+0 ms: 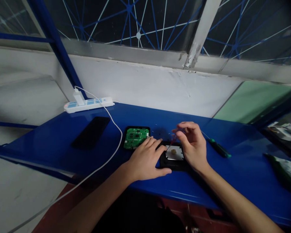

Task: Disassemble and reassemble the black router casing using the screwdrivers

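My left hand [149,158] lies with spread fingers across the left side of a black plastic casing [174,166], its thumb along the near edge. Inside the casing is a silvery metal plate [176,157] with a small tan patch in its middle. My right hand [195,145] pinches a small screwdriver [172,139] with a see-through reddish handle. Its thin shaft slants down to the plate's left edge; the exact tip is hard to make out. Just beyond my left hand sits a green circuit board [136,137] in a black housing.
A dark flat slab [91,132] lies to the left, near a white power strip [89,104]. From its plug, a white cable [116,147] crosses the blue table [145,111]. A green-and-black screwdriver [219,148] and a dark green packet [285,168] lie to the right.
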Tool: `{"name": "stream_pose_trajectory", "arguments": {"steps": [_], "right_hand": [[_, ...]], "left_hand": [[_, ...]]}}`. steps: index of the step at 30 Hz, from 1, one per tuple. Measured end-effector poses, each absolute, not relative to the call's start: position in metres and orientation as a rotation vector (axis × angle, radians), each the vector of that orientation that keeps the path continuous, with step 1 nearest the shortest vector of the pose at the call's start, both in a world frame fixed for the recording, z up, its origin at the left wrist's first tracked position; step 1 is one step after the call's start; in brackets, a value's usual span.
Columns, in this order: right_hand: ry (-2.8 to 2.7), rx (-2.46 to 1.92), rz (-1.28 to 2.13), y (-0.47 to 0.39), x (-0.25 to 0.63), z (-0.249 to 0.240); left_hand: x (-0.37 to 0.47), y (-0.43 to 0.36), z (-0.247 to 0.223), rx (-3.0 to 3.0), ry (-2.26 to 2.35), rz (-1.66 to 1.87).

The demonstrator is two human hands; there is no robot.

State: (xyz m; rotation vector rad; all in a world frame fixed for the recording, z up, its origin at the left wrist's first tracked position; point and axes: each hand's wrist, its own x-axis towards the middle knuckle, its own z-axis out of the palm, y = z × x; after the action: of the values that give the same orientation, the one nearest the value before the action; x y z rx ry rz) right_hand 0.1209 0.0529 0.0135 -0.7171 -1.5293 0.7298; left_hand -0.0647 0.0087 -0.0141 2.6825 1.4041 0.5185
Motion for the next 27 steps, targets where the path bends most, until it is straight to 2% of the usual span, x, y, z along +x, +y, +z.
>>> {"name": "stream_pose_trajectory", "arguments": {"steps": [3,13,19,24,27], "right_hand": [[-1.579,-0.744,0.563,0.051,0.1219,0.0128],[-1.731,-0.748,0.365,0.0498,0.1272,0.0081],[-1.733,-0.743,0.535,0.0482,0.1275,0.0084],[-1.769,-0.756,0.329,0.0511,0.1286,0.0077],[-1.752,-0.761,0.329,0.0495,0.1283,0.0079]], "left_hand": [[-0.0643,0.0082,-0.0129,2.677,1.402,0.514],[-0.0642,0.0087,-0.013,2.659,1.399,0.524],[-0.0639,0.0088,-0.0142,2.68,1.404,0.529],[-0.0636,0.0083,-0.0147,2.685,1.407,0.527],[-0.0646,0.0078,-0.014,2.697,1.419,0.523]]}}
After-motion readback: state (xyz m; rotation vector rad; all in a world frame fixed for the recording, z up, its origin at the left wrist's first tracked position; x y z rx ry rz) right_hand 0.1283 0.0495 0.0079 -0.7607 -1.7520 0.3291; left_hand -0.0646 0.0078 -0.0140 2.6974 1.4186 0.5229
